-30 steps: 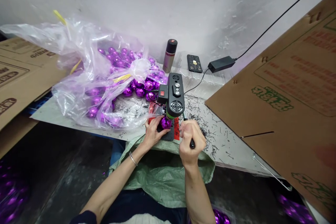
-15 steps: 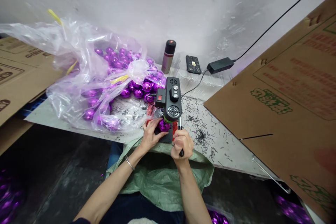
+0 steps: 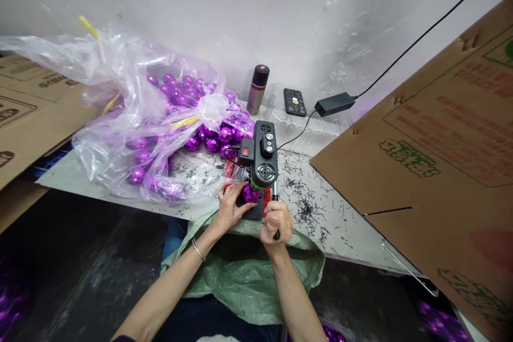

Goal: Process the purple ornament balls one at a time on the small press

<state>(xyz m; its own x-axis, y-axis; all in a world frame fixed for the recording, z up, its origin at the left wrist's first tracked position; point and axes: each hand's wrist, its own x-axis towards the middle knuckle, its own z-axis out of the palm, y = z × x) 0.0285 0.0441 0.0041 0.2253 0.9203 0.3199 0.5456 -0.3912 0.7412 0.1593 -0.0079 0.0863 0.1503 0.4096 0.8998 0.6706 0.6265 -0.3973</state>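
Note:
A small black press machine [image 3: 262, 154] with a red switch stands at the near edge of a white table [image 3: 352, 230]. Under its head sits a shiny purple ball [image 3: 250, 193]. My left hand [image 3: 230, 206] pinches that ball from the left and holds it on the machine's base. My right hand [image 3: 275, 222] is a fist wrapped round the machine's black lever [image 3: 275, 192], just right of the ball. A clear plastic bag [image 3: 132, 112] full of several purple balls lies on the table to the left.
A flask [image 3: 257, 89], a black remote [image 3: 295, 102] and a power adapter [image 3: 335, 103] with its cable stand by the wall. Large cardboard sheets lean at right [image 3: 441, 155] and left [image 3: 24, 117]. Dark shavings litter the table. A green sack [image 3: 248, 272] covers my lap.
My right hand has swung the lever from lower right in toward the machine and closer to the ball. The left hand has stayed on the ball.

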